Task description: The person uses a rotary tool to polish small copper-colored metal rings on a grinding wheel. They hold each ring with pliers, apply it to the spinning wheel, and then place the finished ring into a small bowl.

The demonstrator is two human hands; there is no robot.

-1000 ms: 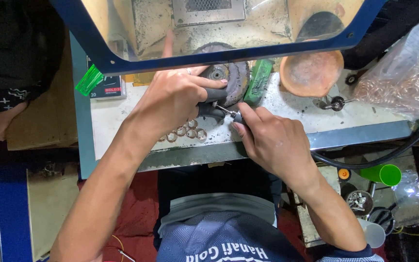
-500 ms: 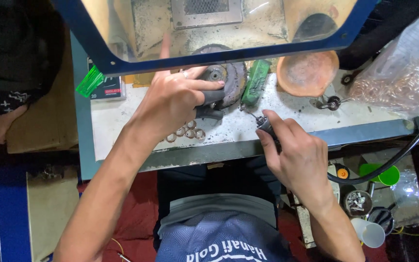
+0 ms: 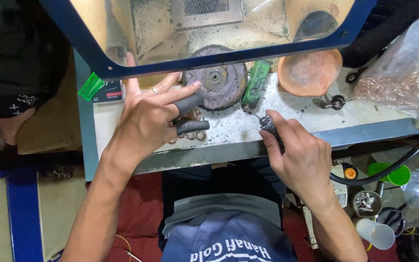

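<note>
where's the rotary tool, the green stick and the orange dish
rotary tool [image 3: 269,124], head view, dark grip above the right hand
green stick [image 3: 256,82], head view, middle of its length
orange dish [image 3: 310,72], head view, bare inside of the bowl

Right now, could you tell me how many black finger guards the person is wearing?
2, both on the left hand: one guard on the finger reaching toward the grey wheel, one guard on the thumb over the small rings. None shows on the right hand.

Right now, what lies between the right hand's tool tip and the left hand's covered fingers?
Head view: only bare, grit-speckled bench top separates the rotary handpiece tip from the left hand; the small rings sit under the covered fingers.
</note>
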